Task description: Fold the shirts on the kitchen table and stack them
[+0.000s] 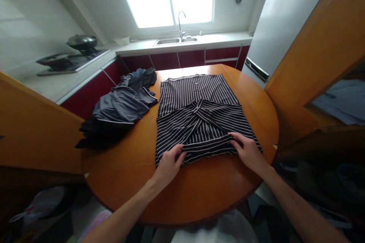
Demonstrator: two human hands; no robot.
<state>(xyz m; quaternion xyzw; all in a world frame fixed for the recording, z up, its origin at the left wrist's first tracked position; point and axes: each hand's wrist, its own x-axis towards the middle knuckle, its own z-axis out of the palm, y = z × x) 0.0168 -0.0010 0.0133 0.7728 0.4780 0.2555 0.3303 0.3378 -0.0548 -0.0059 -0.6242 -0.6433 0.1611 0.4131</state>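
Note:
A black garment with thin white stripes (pixel 196 93) lies spread on the wooden table, with small buttons down its upper middle and a knot-like gather below them. My left hand (pixel 170 162) pinches the left part of its near edge, thumb and fingers closed on the fabric. Further right, my right hand (pixel 248 151) grips the same edge between thumb and fingers. Between both hands the edge forms a raised, folded band of cloth.
A pile of dark grey and black clothes (pixel 122 104) lies at the left side of the round wooden table (pixel 171 201). Beyond stand a counter with a sink (pixel 171 41) and a stove with pans (pixel 82 41). A fridge (pixel 285 22) is at the right.

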